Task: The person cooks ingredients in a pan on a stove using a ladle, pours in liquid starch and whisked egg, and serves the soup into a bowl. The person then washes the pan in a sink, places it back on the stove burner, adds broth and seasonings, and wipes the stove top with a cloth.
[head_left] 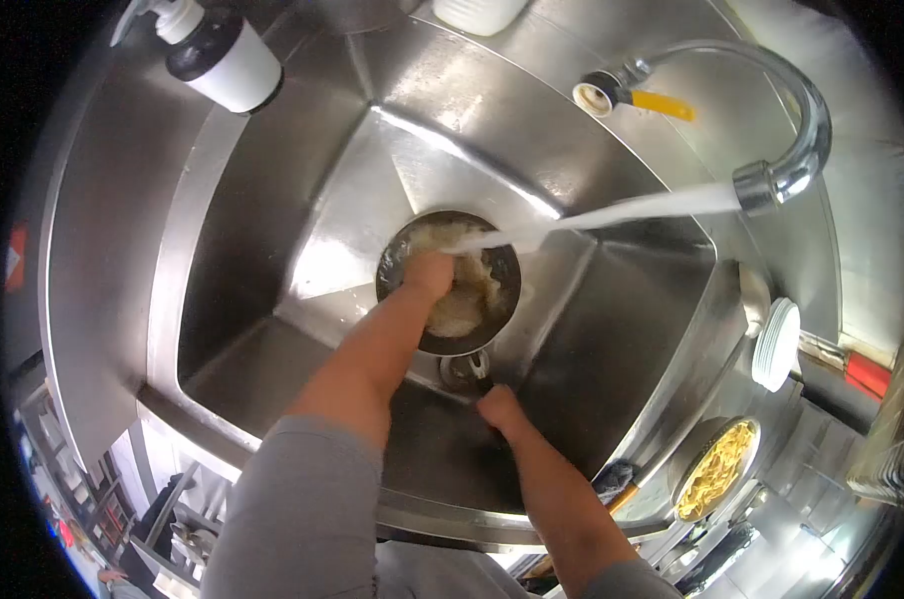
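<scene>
A dark frying pan (509,304) sits low in the metal sink, with foamy, cloudy water in it. My left hand (429,272) reaches down inside the pan, its fingers curled against the pan's inner surface; whatever they may grip is hidden. Around the pan's handle (481,369), on the near side, my right hand (500,411) is closed. From the curved faucet (761,188) at the right, a stream of water (612,212) runs into the pan beside my left hand.
Steep walls of the sink (262,200) surround the pan. A pump bottle (227,62) stands at the upper left. To the right are a yellow-handled tap (662,105), stacked white plates (776,344) and a bowl of yellow strips of food (716,469).
</scene>
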### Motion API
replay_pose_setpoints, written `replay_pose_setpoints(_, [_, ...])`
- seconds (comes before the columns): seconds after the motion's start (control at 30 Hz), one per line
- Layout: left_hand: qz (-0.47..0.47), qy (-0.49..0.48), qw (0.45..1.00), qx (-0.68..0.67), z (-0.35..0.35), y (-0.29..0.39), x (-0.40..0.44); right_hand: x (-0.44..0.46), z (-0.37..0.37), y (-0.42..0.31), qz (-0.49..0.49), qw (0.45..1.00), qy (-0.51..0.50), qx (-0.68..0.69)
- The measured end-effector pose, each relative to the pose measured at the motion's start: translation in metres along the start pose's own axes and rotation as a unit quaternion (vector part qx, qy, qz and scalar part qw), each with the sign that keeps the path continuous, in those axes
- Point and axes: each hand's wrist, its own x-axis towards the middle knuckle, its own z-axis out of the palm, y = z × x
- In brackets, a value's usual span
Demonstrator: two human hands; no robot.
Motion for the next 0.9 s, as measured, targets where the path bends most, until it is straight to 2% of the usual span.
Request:
replay_pose_setpoints(0.03, [-0.042, 0.013, 0.999, 0.002, -0.008, 0.011, -0.001, -0.001, -0.001, -0.002, 0.023, 0.999, -0.035, 0.018])
replay_pose_setpoints(0.07, [-0.042, 0.013, 0.999, 0.001, 0.013, 0.014, -0.002, -0.004, -0.003, -0.004, 0.023, 0.999, -0.034, 0.017])
replay_pose_setpoints(0.1, [-0.046, 0.010, 0.996, -0.072, 0.052, 0.014, -0.006, -0.005, -0.001, -0.005, 0.023, 1.000, -0.009, 0.017])
replay_pose_setpoints(0.17, [-0.061, 0.009, 0.988, -0.144, 0.062, 0.000, -0.024, -0.011, 0.003, -0.012, 0.015, 1.000, 0.008, 0.014])
replay_pose_setpoints(0.2, [0.034, -0.037, 0.998, -0.033, 0.038, -0.013, -0.035, -0.014, -0.006, -0.018, 0.012, 0.999, 0.008, 0.035])
replay_pose_setpoints(0.23, [0.129, -0.086, 0.985, 0.079, 0.024, -0.023, -0.042, -0.016, -0.013, -0.021, 0.013, 0.998, 0.007, 0.057])
replay_pose_setpoints(0.27, [0.130, -0.083, 0.985, 0.079, 0.019, -0.035, -0.033, -0.015, -0.013, -0.019, 0.013, 0.998, 0.010, 0.056])
replay_pose_setpoints(0.33, [0.141, 0.054, 0.975, 0.166, 0.011, -0.057, 0.019, -0.009, -0.006, -0.013, 0.010, 1.000, 0.005, 0.010])
replay_pose_setpoints(0.37, [0.173, 0.136, 0.973, 0.073, 0.027, -0.058, 0.053, -0.008, -0.006, -0.014, 0.015, 1.000, 0.007, 0.013])
replay_pose_setpoints(0.43, [0.065, 0.121, 0.988, -0.069, 0.031, -0.006, 0.073, -0.009, -0.007, -0.022, 0.054, 0.995, -0.021, 0.082])
replay_pose_setpoints(0.5, [-0.033, 0.041, 0.996, -0.075, 0.044, 0.053, 0.060, -0.014, -0.016, -0.029, 0.054, 0.995, -0.021, 0.081])
replay_pose_setpoints(0.53, [0.006, 0.051, 0.998, -0.038, 0.070, 0.059, 0.048, -0.016, -0.018, -0.030, 0.057, 0.995, -0.022, 0.082])
replay_pose_setpoints(0.57, [0.033, -0.050, 0.997, -0.056, 0.076, 0.057, 0.030, -0.020, -0.018, -0.029, 0.054, 0.995, -0.029, 0.080])
replay_pose_setpoints(0.6, [0.060, -0.091, 0.994, -0.012, 0.059, 0.052, -0.006, -0.015, -0.024, -0.029, 0.051, 0.995, -0.024, 0.079])
replay_pose_setpoints(0.67, [0.021, -0.093, 0.987, -0.128, 0.057, -0.010, -0.023, -0.014, -0.014, -0.024, 0.047, 0.995, -0.025, 0.080])
replay_pose_setpoints(0.73, [0.102, 0.038, 0.993, 0.043, 0.053, -0.084, -0.004, -0.002, 0.003, -0.005, -0.024, 0.999, 0.042, 0.022])
replay_pose_setpoints(0.77, [0.057, 0.010, 0.996, 0.070, 0.012, -0.072, 0.007, -0.002, 0.000, -0.009, -0.022, 0.998, 0.048, 0.025])
replay_pose_setpoints(0.8, [0.012, -0.019, 0.995, 0.094, -0.036, -0.046, 0.003, -0.005, -0.003, -0.016, -0.052, 0.998, 0.010, -0.035])
replay_pose_setpoints(0.83, [-0.013, 0.001, 0.997, 0.076, -0.043, -0.029, 0.016, -0.010, -0.009, -0.021, -0.081, 0.992, -0.030, -0.096])
replay_pose_setpoints(0.87, [-0.029, 0.040, 0.998, 0.030, -0.024, -0.009, 0.031, -0.018, -0.013, -0.023, -0.077, 0.992, -0.028, -0.095])
replay_pose_setpoints(0.9, [-0.039, 0.086, 0.995, -0.031, 0.007, 0.008, 0.047, -0.022, -0.018, -0.030, -0.033, 0.999, -0.013, -0.020])
